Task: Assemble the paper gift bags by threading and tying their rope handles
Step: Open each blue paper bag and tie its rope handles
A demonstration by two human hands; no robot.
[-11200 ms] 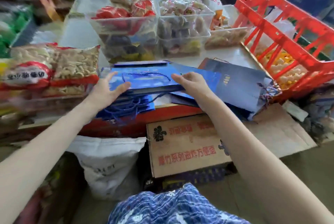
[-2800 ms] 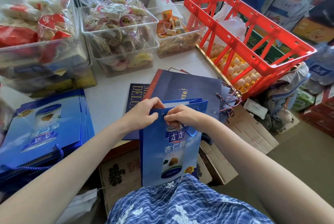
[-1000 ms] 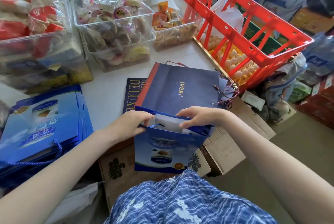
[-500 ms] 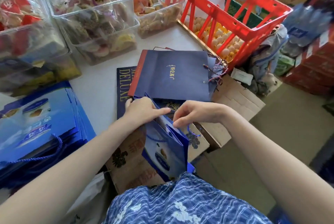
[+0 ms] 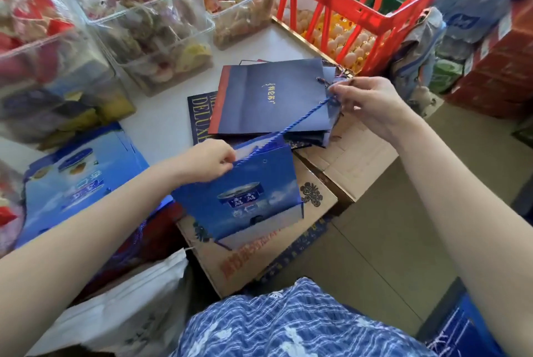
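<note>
A small blue paper gift bag (image 5: 245, 198) hangs off the table's front edge. My left hand (image 5: 209, 159) pinches its top rim at the left corner. A blue rope handle (image 5: 294, 123) runs taut from the bag's top up and right to my right hand (image 5: 366, 100), which pinches the rope's end above a dark navy bag (image 5: 271, 97) lying flat on the table. An empty hole shows in the blue bag's rim to the right of my left hand.
A stack of flat blue bags (image 5: 78, 180) lies at the left. Clear bins of wrapped snacks (image 5: 150, 19) stand behind. A red crate (image 5: 346, 1) sits at the right back. Cardboard boxes (image 5: 268, 241) stand under the table edge.
My right hand has drawn the rope out, up and to the right, until it is taut. The blue bag has turned to face me flat, with my left hand still on its rim.
</note>
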